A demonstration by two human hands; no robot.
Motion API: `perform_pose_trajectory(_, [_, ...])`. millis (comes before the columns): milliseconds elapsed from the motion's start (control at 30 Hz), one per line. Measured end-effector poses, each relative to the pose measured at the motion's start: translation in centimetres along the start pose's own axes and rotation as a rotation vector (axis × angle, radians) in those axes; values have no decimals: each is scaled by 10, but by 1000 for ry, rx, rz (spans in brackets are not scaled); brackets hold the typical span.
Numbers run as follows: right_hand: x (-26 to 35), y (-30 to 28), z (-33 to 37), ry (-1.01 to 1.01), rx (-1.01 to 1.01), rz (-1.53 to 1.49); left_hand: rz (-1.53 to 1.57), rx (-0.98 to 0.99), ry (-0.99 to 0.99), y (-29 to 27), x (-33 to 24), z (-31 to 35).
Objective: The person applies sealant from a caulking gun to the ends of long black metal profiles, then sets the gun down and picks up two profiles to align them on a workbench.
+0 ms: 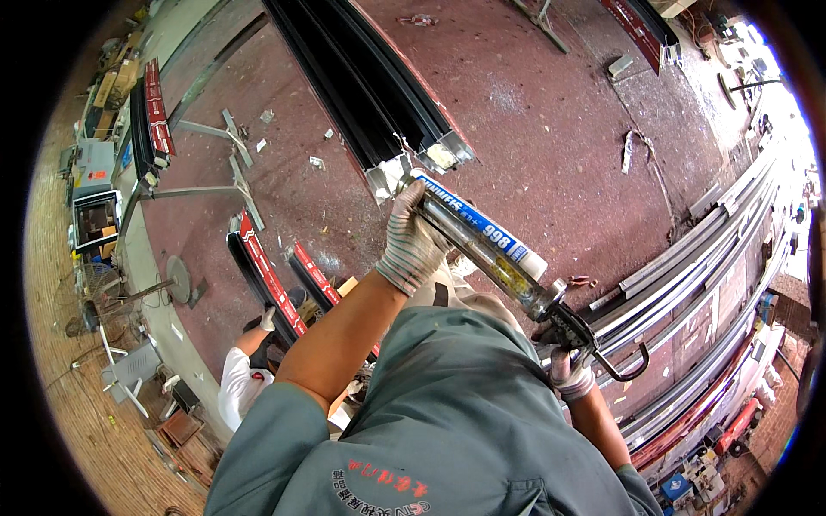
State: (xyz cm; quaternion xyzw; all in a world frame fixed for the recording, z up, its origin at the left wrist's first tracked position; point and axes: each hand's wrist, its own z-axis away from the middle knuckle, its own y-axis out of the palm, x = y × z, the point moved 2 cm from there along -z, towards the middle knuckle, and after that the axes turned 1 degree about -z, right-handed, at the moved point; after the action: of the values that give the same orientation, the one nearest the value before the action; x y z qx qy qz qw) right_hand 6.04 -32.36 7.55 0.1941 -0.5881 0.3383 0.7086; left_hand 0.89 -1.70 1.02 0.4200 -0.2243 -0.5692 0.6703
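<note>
A caulking gun (495, 262) with a clear, smeared barrel slants across in front of me. My left hand (410, 245), in a striped knit glove, is closed around its front end. Alongside the barrel lies a blue and white sealant tube (482, 222), its upper end close to the left fingers; whether those fingers also hold it, I cannot tell. My right hand (572, 376), gloved too, is closed at the gun's handle end, below the black trigger frame and hooked rod (632, 365). Just beyond my left hand are the cut ends of long black frame profiles (366, 95).
Long metal profiles (688, 292) are stacked at the right. Black and red profiles (267, 279) stand at the left, near a co-worker in a white shirt (241, 387). A pedestal fan (176, 279) and metal trestle legs (241, 163) are also on the left. Scraps litter the reddish floor (551, 129).
</note>
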Motion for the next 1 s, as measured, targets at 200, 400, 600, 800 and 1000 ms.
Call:
perform_pose_trajectory(200, [-2,-6,8,51,5,28,70,70,-42,-13,15,6])
perform_pose_trajectory(400, [-11,-13,16,22,64,99,91,-35,24,-9,28,16])
perform_pose_trajectory(600, [-7,-12,16,32,76,113,53,14,2,-19,31,21])
perform_pose_trajectory(800, [-6,-10,14,6,95,121,45,-6,42,-21,28,29])
perform_pose_trajectory(1000, [-7,-9,12,-24,122,147,116,67,27,-16,18,37])
